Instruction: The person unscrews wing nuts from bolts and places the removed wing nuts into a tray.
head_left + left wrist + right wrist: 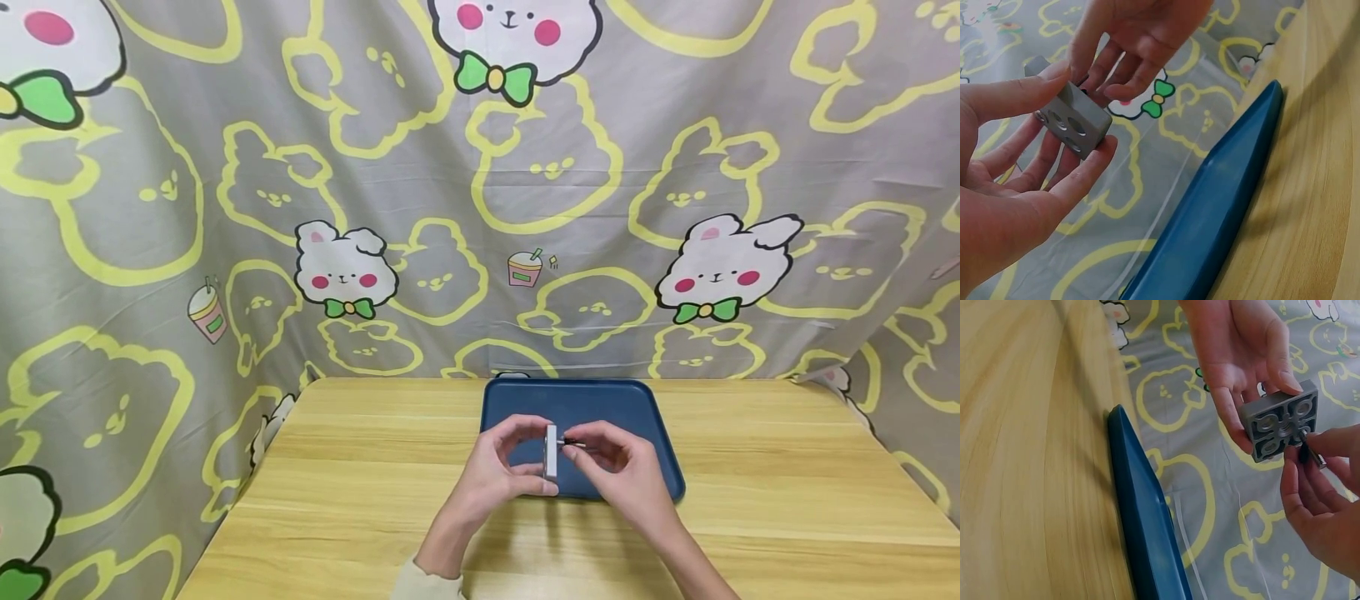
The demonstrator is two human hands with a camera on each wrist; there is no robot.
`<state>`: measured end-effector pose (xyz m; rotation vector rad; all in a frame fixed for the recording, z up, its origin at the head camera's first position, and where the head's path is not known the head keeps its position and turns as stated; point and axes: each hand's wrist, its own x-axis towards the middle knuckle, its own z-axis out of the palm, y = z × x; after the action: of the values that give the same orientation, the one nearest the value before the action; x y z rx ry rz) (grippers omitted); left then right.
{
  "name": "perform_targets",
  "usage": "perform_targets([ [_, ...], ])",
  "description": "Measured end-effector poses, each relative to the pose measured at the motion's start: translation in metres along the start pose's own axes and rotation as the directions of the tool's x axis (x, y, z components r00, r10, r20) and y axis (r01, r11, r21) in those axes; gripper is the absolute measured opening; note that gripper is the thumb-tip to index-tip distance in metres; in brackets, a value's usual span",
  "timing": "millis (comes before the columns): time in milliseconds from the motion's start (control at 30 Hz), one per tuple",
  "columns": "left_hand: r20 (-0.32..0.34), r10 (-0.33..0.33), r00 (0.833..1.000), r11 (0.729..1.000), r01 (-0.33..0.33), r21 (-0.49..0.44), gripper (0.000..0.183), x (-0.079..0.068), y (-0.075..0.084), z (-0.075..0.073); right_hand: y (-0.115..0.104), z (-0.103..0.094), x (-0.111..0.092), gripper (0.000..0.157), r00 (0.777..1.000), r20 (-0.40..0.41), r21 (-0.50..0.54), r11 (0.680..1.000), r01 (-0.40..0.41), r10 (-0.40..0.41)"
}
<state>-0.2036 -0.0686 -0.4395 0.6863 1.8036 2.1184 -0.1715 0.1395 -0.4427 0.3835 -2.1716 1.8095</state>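
Observation:
My left hand (491,471) grips a small grey square block (551,454) by its edges, with the thumb on one edge and fingertips on the opposite one. In the left wrist view, round holes show on one face of the block (1082,119). Its other face, seen in the right wrist view, has recessed pockets with rings in them. My right hand (630,471) pinches a thin metal pin (1316,457) between thumb and fingertips. The pin's inner end is right at the block's recessed face, and a small black piece (1304,452) sits beside it.
A dark blue tray (600,400) lies on the wooden table (360,483) beneath and beyond both hands. Grey cloth (420,192) printed with cartoon rabbits hangs behind the table and along its sides.

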Motion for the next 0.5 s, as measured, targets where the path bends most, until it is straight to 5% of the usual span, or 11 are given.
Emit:
perform_targets([
  [167, 0.010, -0.005, 1.000, 1.000, 0.005, -0.026, 0.065, -0.0002, 0.0002, -0.0012, 0.0067, 0.0019, 0.0002, 0.026, 0.974, 0.009, -0.077, 0.971, 0.225, -0.224],
  [300, 0.017, -0.004, 1.000, 0.999, 0.005, -0.043, 0.065, -0.0006, 0.0004, -0.0020, 0.0085, 0.0034, 0.0010, 0.032, 0.918, 0.014, -0.167, 0.904, 0.393, -0.396],
  [500, 0.023, -0.005, 1.000, 0.998, 0.007, -0.061, 0.065, -0.0007, 0.0005, -0.0023, 0.0103, 0.0049, 0.0020, 0.046, 0.849, 0.005, -0.268, 0.817, 0.511, -0.529],
])
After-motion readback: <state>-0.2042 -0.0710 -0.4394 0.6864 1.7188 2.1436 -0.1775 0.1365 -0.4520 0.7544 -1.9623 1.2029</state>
